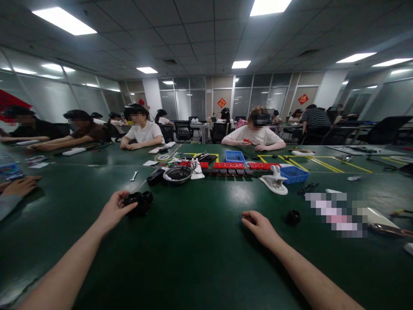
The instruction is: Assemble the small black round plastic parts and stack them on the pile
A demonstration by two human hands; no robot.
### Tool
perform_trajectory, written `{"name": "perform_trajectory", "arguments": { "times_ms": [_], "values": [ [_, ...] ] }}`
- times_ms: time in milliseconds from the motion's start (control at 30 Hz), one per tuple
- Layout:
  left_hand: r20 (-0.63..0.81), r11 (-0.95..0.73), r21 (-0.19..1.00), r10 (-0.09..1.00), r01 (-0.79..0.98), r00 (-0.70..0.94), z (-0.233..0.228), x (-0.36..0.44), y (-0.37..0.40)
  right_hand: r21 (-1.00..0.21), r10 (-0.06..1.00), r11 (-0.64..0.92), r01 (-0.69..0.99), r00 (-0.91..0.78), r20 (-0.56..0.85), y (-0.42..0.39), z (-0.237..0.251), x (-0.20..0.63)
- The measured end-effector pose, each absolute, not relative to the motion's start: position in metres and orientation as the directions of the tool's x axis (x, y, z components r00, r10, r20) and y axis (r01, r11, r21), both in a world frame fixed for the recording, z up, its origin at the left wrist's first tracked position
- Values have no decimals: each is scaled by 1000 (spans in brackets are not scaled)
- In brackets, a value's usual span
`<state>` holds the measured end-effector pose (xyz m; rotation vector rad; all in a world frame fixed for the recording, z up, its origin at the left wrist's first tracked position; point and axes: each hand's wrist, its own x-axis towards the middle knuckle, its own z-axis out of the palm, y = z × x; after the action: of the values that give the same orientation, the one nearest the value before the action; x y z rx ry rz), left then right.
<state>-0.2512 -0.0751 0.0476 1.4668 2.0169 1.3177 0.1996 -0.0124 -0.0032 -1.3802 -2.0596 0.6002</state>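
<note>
My left hand (pixel 114 209) rests on the dark green table (pixel 200 249) and grips a black lumpy part (pixel 140 202) by its left end. My right hand (pixel 260 226) lies on the table with its fingers curled loosely and holds nothing that I can see. A small black round part (pixel 293 217) sits on the table just right of my right hand, apart from it.
Beyond my hands lie a metal bowl (pixel 177 174), a white holder (pixel 275 181), blue bins (pixel 293 174), a row of red blocks (pixel 229 165) and a small wrench (pixel 134 176). A co-worker's hand (pixel 19 186) rests at the left edge. Several people sit along the far side.
</note>
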Motion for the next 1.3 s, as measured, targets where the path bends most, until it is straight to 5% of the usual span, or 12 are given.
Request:
{"name": "perform_trajectory", "arguments": {
  "times_ms": [200,867,1300],
  "values": [
    [354,35,402,916,915,-191,42,-247,-66,-655,928,367,661,-304,213,-13,-3,200],
    [267,224,-73,943,972,-197,45,-231,-62,-627,911,402,668,-363,197,-16,3,199],
    [408,223,-96,898,970,-165,68,-215,-66,-622,904,425,657,-336,263,-19,6,200]
  ]
}}
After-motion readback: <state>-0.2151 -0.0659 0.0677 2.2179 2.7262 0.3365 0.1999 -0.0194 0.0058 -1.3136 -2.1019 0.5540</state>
